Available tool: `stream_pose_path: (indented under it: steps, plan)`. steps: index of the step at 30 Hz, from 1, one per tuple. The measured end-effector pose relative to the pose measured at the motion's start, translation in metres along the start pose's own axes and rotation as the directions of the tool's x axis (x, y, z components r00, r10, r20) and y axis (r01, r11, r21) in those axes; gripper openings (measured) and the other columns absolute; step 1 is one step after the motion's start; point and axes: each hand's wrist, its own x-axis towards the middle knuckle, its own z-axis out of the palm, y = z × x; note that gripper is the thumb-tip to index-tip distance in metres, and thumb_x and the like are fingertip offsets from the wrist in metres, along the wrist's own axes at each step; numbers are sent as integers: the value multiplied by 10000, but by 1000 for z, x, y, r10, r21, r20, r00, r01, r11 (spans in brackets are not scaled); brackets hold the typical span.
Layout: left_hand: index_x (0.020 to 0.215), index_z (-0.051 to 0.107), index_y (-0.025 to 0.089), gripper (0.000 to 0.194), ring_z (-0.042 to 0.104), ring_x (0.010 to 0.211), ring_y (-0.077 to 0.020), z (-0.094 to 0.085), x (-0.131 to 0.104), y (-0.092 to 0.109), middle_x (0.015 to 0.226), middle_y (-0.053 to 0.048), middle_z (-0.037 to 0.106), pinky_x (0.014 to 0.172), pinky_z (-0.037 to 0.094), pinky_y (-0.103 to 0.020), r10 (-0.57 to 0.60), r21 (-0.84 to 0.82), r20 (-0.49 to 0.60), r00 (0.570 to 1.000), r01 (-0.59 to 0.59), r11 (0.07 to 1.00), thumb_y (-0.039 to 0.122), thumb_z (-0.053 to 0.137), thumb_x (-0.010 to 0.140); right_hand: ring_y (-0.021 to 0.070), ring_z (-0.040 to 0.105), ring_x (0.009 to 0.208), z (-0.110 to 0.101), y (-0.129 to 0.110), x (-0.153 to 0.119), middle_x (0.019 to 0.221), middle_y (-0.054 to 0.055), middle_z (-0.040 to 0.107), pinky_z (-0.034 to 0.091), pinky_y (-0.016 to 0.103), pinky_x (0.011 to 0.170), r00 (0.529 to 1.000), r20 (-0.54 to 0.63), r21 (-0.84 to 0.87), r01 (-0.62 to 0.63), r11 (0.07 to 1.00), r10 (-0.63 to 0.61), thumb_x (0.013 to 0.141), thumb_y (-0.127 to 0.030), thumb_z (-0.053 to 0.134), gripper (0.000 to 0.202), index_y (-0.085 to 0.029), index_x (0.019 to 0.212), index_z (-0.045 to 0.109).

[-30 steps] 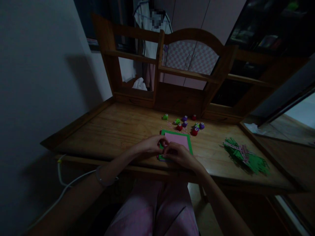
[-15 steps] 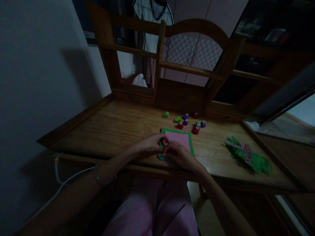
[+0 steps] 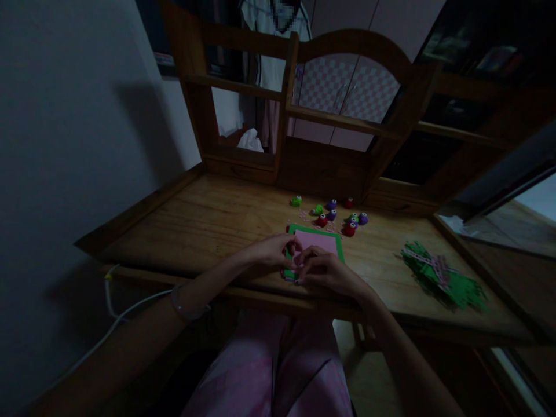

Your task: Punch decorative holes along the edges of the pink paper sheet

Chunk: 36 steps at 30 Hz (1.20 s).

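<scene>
A pink sheet (image 3: 319,241) lies on a green sheet (image 3: 339,246) near the desk's front edge. Over the left part of these sheets, my left hand (image 3: 280,250) has its fingers curled and closed. My right hand (image 3: 324,265) is close beside it, fingers bent and pinched above the sheets' front part. Whatever lies between the fingertips is too small and dark to make out. Small pink pieces (image 3: 330,227) are scattered just behind the sheets, near a red figure (image 3: 322,220) with a white eye.
Several green, purple and red figures stand farther back, among them a purple one (image 3: 363,218). A green and pink paper bundle (image 3: 443,275) lies at the right of the wooden desk (image 3: 174,231). A shelf frame (image 3: 343,120) rises behind. A white cable hangs at the left.
My right hand has shifted slightly right, and its fingertips are a little farther from my left hand. The whole view has moved slightly.
</scene>
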Motion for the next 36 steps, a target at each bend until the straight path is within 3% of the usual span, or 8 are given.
stream_pose_path:
  steps: [7,15,17,19,22,27,31,36]
  plan:
    - [1095,603,186,552,518,911,-190,0,-2,-2,1000,-49,592,764,393,-270,37,135,-25,999,-34,990,332,791,597,196,539,1077,-2,-2,-2,1069,45,595,427,376,967,1000,25,12,7,1000,-7,808,-290,691,68,-240,823,734]
    - [1089,602,196,543,498,857,-168,-2,-3,3,980,-36,578,739,366,-252,22,116,-17,1000,-20,993,329,790,597,223,516,1157,-15,-8,-10,1184,38,592,393,414,1019,992,117,10,-42,999,40,783,-293,715,48,-254,783,743]
    - [1085,601,193,541,501,854,-171,-3,-3,4,974,-36,579,734,368,-254,19,121,-16,1000,-17,993,349,788,603,228,500,1194,-17,-11,-13,1240,27,573,379,422,1040,989,138,35,-53,998,47,758,-304,737,102,-272,855,739]
    - [1078,602,190,523,505,865,-179,-2,-2,4,966,-37,581,738,373,-257,20,133,-21,1000,-17,991,377,775,620,231,484,1225,-19,-15,-17,1301,24,544,370,427,1056,988,136,86,-89,992,77,733,-319,759,323,-298,1048,692]
    - [1055,610,197,479,506,902,-192,0,0,3,979,-40,583,756,379,-259,28,157,-42,999,-21,987,353,763,629,215,527,1185,-20,-17,-21,1298,45,553,401,419,1034,988,65,167,-148,975,139,794,-324,700,481,-295,1254,562]
    - [1036,617,196,474,507,894,-184,1,5,-1,973,-41,582,744,383,-249,19,166,-48,999,-11,986,316,776,606,196,599,1010,-15,-9,-18,1057,62,646,469,369,924,995,-46,33,-82,996,84,854,-315,629,200,-227,1026,679]
    - [1058,612,188,529,505,843,-172,1,6,-1,943,-38,576,702,379,-243,1,169,-33,999,5,986,371,787,594,180,606,939,-8,-2,-11,979,55,647,489,353,863,998,-43,16,-54,998,54,856,-316,628,152,-221,960,687]
    - [1058,612,200,538,500,848,-170,0,4,2,937,-29,569,703,367,-242,-9,163,-38,999,15,987,385,793,586,189,590,976,-9,2,-10,964,60,637,471,372,894,999,-40,30,-15,999,16,838,-337,652,139,-215,828,718]
